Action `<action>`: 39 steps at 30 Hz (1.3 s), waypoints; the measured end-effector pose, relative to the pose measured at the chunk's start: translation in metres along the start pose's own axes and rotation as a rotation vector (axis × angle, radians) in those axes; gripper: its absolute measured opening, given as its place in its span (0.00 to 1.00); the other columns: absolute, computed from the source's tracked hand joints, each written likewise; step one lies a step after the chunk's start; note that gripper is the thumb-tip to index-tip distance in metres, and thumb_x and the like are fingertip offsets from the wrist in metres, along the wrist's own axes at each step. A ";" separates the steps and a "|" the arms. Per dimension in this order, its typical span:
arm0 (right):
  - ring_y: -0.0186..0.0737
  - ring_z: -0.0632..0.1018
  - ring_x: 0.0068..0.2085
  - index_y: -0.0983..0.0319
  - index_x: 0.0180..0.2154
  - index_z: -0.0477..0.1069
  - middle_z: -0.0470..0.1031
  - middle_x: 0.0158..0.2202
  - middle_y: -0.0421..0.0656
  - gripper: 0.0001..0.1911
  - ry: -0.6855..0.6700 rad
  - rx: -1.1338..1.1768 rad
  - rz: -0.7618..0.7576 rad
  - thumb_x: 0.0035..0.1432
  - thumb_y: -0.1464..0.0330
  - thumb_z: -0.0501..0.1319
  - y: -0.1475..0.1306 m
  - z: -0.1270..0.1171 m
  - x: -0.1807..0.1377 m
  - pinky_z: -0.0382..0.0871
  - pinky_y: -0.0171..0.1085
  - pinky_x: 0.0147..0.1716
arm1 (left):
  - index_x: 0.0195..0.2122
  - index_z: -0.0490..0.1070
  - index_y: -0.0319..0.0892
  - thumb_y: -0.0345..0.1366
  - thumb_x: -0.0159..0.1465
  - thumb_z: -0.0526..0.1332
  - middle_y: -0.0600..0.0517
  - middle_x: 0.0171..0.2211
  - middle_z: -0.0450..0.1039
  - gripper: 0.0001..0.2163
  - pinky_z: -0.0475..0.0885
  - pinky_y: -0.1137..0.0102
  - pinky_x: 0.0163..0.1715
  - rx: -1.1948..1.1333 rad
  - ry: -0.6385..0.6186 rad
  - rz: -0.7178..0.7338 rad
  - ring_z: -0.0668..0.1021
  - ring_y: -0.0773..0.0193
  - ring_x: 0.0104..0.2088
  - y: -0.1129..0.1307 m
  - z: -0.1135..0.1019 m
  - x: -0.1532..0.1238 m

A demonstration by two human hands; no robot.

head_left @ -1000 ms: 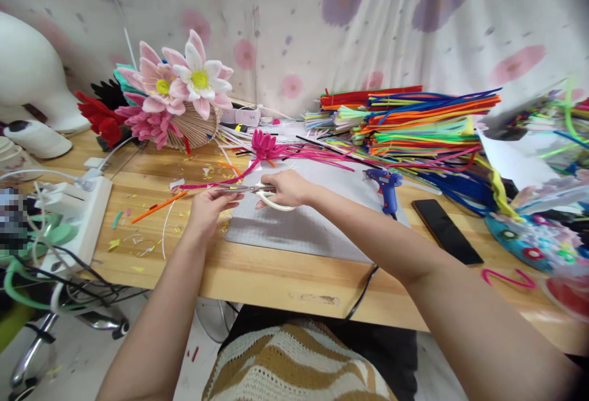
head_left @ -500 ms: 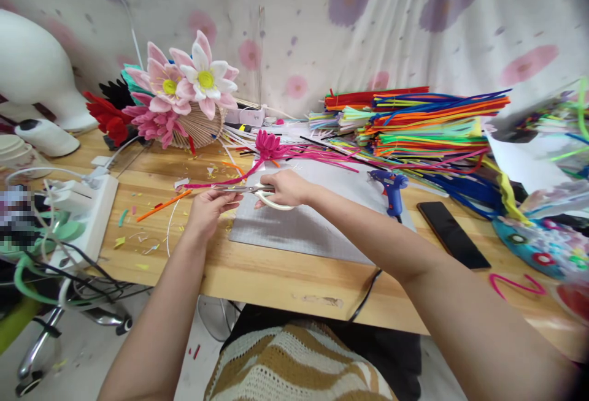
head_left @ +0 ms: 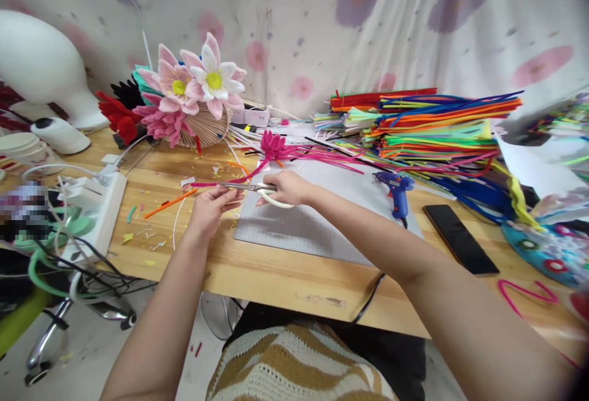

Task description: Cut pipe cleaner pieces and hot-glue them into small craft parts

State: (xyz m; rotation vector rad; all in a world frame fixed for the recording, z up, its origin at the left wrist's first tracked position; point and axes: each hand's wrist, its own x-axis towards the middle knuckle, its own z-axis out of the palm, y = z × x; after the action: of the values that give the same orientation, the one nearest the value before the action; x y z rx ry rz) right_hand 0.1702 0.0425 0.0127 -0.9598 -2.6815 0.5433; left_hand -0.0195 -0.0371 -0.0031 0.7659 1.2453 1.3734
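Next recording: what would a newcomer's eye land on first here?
Probably the bright stack of pipe cleaners at the back right of the table, and the big pink-and-white flowers back left. At centre, the right hand holds white-handled scissors to a magenta stem pinched by the left hand.

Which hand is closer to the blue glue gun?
The right hand. It grips the scissors over the grey mat, and the glue gun stands off to its right. The left hand is by the scissors' blade tips, farther from the gun.
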 end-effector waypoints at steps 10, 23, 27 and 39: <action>0.28 0.61 0.25 0.64 0.24 0.64 0.61 0.21 0.35 0.22 0.071 0.350 0.160 0.42 0.50 0.62 0.005 -0.004 0.003 0.50 0.31 0.26 | 0.26 0.73 0.36 0.36 0.39 0.72 0.47 0.31 0.77 0.14 0.73 0.72 0.31 -0.008 -0.002 -0.032 0.78 0.65 0.30 0.004 0.002 -0.003; 0.29 0.69 0.23 0.63 0.28 0.61 0.69 0.23 0.35 0.20 0.098 1.146 0.272 0.33 0.68 0.69 -0.006 -0.004 -0.009 0.64 0.30 0.23 | 0.28 0.75 0.36 0.34 0.43 0.68 0.44 0.33 0.77 0.11 0.73 0.71 0.29 0.056 -0.242 -0.205 0.79 0.61 0.32 -0.006 0.059 -0.008; 0.28 0.70 0.23 0.63 0.28 0.61 0.68 0.22 0.34 0.19 0.150 1.146 0.299 0.33 0.69 0.68 0.003 -0.003 -0.015 0.63 0.29 0.22 | 0.28 0.74 0.36 0.32 0.45 0.67 0.45 0.32 0.77 0.09 0.73 0.72 0.28 0.027 -0.237 -0.226 0.79 0.62 0.31 -0.006 0.067 -0.010; 0.26 0.65 0.20 0.63 0.27 0.62 0.65 0.19 0.33 0.17 0.186 1.099 0.213 0.36 0.64 0.67 0.011 -0.005 -0.021 0.59 0.29 0.19 | 0.29 0.73 0.35 0.34 0.45 0.68 0.45 0.31 0.77 0.11 0.72 0.72 0.28 0.028 -0.176 -0.226 0.78 0.63 0.30 -0.008 0.073 -0.009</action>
State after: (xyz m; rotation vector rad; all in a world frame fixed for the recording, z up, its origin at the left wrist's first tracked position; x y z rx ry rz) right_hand 0.1940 0.0376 0.0101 -0.8438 -1.6533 1.6120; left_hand 0.0525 -0.0284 0.0092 0.7252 1.1748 1.0845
